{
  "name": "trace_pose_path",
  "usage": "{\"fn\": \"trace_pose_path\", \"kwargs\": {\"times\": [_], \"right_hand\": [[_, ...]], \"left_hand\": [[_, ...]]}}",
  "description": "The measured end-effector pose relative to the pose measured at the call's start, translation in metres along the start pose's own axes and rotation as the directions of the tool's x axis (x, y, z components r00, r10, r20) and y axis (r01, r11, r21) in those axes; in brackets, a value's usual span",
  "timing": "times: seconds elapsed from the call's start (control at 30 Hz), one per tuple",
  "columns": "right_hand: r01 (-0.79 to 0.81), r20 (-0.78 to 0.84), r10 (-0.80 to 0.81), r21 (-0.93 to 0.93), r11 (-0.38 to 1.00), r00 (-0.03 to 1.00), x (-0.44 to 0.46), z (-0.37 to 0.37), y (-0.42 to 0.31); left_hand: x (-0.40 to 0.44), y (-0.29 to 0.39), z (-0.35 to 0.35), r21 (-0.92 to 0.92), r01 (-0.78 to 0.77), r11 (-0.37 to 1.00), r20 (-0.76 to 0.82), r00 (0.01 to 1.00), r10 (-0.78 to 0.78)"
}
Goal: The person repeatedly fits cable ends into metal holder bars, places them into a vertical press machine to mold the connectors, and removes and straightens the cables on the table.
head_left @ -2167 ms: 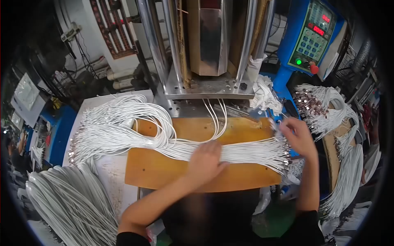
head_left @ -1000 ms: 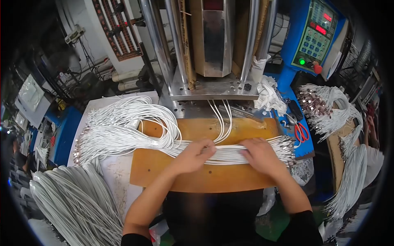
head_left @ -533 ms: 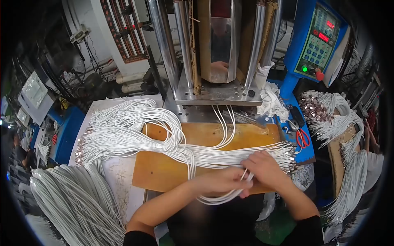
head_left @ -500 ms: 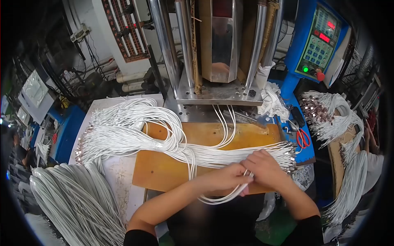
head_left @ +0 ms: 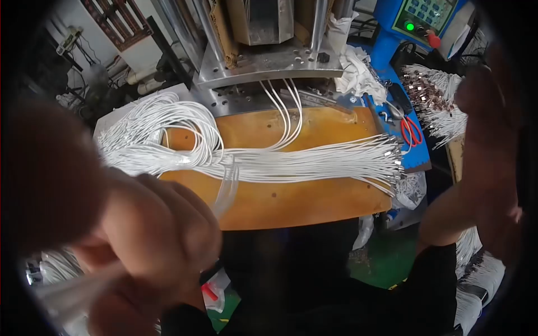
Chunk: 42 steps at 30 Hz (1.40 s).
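My left hand (head_left: 162,224) is large and close to the camera at the left, its fingers curled round blurred white cables. Part of a cable loop (head_left: 227,187) hangs from the long white cable bundle (head_left: 314,162) toward it. The bundle lies across the orange board (head_left: 280,207), its connector ends spread at the right, its left part joined to a coiled heap. At the right edge my right hand (head_left: 490,129) is raised near the camera, dark and blurred; what it holds, if anything, is hidden.
Behind the board stands a metal press (head_left: 269,70) with a few white cables running under its plate. Red-handled scissors (head_left: 411,131) lie on a blue surface at the right, beneath a control panel (head_left: 423,17). More cables (head_left: 434,101) with connectors lie farther right.
Both hands have left the board's front edge and moved apart, up close to the camera at either side. The view has shifted, so the press and board appear higher.
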State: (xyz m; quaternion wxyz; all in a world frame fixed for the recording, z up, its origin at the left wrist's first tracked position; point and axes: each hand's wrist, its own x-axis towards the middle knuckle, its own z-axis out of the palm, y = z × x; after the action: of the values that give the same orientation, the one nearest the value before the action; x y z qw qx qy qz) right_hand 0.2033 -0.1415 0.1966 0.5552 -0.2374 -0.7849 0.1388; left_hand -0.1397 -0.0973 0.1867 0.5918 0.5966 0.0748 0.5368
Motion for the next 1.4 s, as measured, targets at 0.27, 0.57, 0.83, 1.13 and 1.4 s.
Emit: {"fn": "trace_pose_path", "kwargs": {"times": [0.27, 0.57, 0.83, 1.13, 1.4], "right_hand": [[0.007, 0.011, -0.008, 0.047, 0.999, 1.000, 0.001, 0.007, 0.010], [0.008, 0.021, -0.009, 0.079, 0.997, 1.000, 0.005, 0.004, 0.014], [0.025, 0.020, -0.027, 0.094, 0.995, 0.999, 0.006, 0.009, 0.014], [0.036, 0.015, -0.038, 0.100, 0.994, 0.999, 0.006, 0.014, 0.016], [0.051, 0.019, -0.053, 0.096, 0.994, 0.998, 0.006, 0.017, 0.019]], "left_hand": [[0.010, -0.003, 0.018, 0.304, 0.049, 0.951, -0.021, 0.999, -0.045], [0.012, 0.000, 0.021, 0.299, 0.032, 0.954, -0.010, 0.999, -0.031], [0.010, 0.003, 0.020, 0.287, 0.015, 0.958, 0.002, 1.000, -0.016], [0.004, 0.005, 0.014, 0.301, 0.005, 0.954, 0.013, 1.000, -0.009], [0.013, -0.002, 0.025, 0.269, 0.016, 0.963, 0.016, 1.000, -0.021]]}}
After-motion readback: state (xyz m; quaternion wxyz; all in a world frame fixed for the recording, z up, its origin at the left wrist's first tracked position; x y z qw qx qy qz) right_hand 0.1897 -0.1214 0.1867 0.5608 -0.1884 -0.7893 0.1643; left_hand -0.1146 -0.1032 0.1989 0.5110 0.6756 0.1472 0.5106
